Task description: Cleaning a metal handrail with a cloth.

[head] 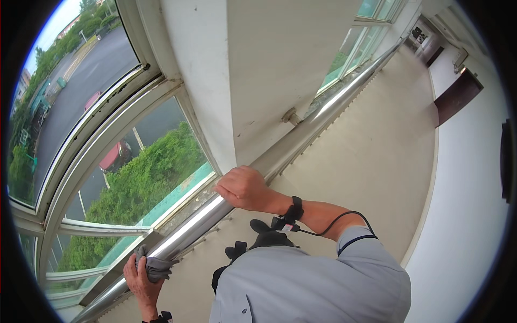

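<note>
A polished metal handrail (202,220) runs diagonally along the windows, from the lower left to the far upper right. My left hand (141,276) holds a grey cloth (157,267) over the rail at the lower left, the fingers bent around it. Higher up the rail, near the corner of the white pillar (206,80), my right hand (242,188) is curled into a fist. It overlaps the rail in view; whether it touches the metal I cannot tell. Nothing shows between its fingers, though their inner side is hidden.
Framed windows (141,173) line the left, above a worn sill (198,200). A wall bracket (291,117) meets the rail at the pillar. To the right stretches a corridor floor (355,149), bordered by a white wall (464,173) with a dark door (458,97).
</note>
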